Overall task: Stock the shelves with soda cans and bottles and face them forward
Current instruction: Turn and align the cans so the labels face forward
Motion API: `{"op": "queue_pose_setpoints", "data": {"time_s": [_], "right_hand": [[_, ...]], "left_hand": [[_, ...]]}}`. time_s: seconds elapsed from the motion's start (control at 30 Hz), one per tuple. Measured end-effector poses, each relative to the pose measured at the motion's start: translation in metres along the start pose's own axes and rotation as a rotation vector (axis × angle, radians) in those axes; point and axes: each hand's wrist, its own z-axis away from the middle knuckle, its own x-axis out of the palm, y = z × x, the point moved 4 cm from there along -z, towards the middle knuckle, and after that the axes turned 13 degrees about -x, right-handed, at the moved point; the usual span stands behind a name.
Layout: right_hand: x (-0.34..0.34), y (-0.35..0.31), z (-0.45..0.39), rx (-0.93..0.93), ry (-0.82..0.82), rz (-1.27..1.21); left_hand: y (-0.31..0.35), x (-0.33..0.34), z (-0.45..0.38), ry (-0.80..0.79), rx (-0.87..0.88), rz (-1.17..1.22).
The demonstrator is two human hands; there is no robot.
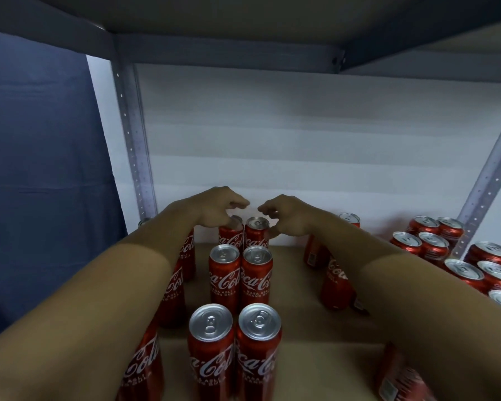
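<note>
Both hands reach to the back of the shelf (315, 337), in the middle of the frame. The left hand (223, 208) curls over the back left can (230, 235). The right hand (284, 217) curls beside the back right can (256, 233), maybe touching it. Turn each slowly until its name faces front.

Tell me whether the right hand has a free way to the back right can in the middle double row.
Probably yes: the right hand already hovers beside that back right can, its top uncovered; the left hand is over the neighbouring can.
</note>
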Motion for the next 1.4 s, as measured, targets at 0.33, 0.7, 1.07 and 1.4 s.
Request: {"op": "queue_pose_setpoints", "data": {"time_s": [0.33, 0.7, 1.07, 1.4], "right_hand": [[-0.035, 0.014, 0.117, -0.012, 0.051, 0.01], [-0.063, 0.027, 0.248, 0.134, -0.163, 0.156], [-0.054, 0.038, 0.276, 0.103, -0.294, 0.175], [-0.052, 0.041, 0.279, 0.07, -0.27, 0.116]], "left_hand": [[0.122, 0.031, 0.05, 0.0, 0.146, 0.157], [0.241, 0.109, 0.094, -0.329, 0.137, 0.015], [0.259, 0.12, 0.114, -0.275, 0.109, 0.025], [0.264, 0.123, 0.109, -0.337, 0.088, 0.009]]}}
